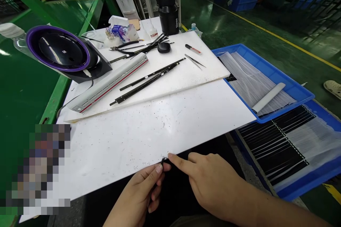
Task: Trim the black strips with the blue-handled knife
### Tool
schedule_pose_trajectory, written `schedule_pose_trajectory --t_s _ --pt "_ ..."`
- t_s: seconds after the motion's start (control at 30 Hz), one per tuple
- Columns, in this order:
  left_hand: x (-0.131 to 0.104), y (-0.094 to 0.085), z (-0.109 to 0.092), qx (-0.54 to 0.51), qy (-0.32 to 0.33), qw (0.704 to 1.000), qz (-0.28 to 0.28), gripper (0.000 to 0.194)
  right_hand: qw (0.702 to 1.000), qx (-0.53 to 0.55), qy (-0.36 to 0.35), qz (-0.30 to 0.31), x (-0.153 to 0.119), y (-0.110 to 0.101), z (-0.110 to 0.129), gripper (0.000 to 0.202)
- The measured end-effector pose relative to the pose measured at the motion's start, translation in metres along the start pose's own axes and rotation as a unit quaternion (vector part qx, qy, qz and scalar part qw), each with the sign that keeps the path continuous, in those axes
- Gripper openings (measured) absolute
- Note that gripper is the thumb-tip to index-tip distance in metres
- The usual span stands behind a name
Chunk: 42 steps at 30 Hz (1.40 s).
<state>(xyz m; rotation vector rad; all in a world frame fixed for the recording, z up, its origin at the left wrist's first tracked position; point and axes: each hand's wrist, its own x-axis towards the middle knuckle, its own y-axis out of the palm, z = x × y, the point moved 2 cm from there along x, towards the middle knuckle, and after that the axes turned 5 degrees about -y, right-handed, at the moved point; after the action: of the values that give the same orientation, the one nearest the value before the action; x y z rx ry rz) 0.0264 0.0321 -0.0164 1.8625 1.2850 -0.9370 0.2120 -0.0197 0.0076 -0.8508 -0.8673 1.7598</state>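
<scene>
At the table's front edge my left hand (149, 186) pinches a thin black strip (162, 161) between thumb and forefinger, its tip pointing up. My right hand (205, 177) is just to the right, forefinger stretched out toward the strip's tip. The other right-hand fingers are curled, and whether they hold anything is hidden. Several dark strips (149, 79) lie on the white foam board (176, 81) farther back. Tweezers (195, 62) and a red and black marker (193, 49) lie to their right.
A long grey bar (109, 85), a purple-rimmed fan (60, 49), pliers (124, 48), a black case (163, 47) and a black bottle (168, 10) stand or lie on the table. Blue trays (301, 99) with sheets and strips are at the right. A shoe (333, 88) shows at the right edge.
</scene>
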Motion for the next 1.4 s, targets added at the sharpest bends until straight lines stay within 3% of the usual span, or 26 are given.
schedule_pose_trajectory --t_s 0.4,0.67,0.8,0.93,1.03,1.13,1.3,1.4 --pt "0.0 0.002 0.001 0.003 0.0 1.0 -0.009 0.039 0.999 -0.025 -0.02 0.013 0.004 -0.006 -0.004 0.062" --pt "-0.001 0.001 -0.001 0.003 0.005 1.0 -0.006 0.035 0.993 -0.115 -0.034 0.021 0.003 0.002 0.002 0.07" --pt "-0.003 -0.001 0.0 0.0 0.009 1.0 0.005 0.034 0.995 -0.088 -0.032 0.018 0.001 0.003 0.0 0.069" --pt "-0.007 0.002 0.0 -0.056 -0.017 0.998 0.036 0.034 0.999 -0.034 -0.007 -0.025 -0.001 -0.007 -0.007 0.067" --pt "-0.013 0.007 -0.003 -0.106 -0.027 0.992 0.062 0.034 0.993 -0.053 0.007 -0.104 0.005 -0.019 -0.018 0.075" --pt "-0.022 0.013 -0.009 -0.133 -0.025 0.988 0.078 0.031 0.977 -0.096 -0.042 -0.187 0.019 -0.028 -0.03 0.074" --pt "-0.034 0.025 -0.021 -0.163 -0.018 0.982 0.092 0.028 0.968 -0.113 -0.126 -0.186 0.049 -0.03 -0.044 0.061" --pt "-0.037 0.03 -0.025 -0.161 -0.007 0.981 0.111 0.031 0.959 -0.094 -0.148 -0.224 0.055 -0.031 -0.041 0.054"
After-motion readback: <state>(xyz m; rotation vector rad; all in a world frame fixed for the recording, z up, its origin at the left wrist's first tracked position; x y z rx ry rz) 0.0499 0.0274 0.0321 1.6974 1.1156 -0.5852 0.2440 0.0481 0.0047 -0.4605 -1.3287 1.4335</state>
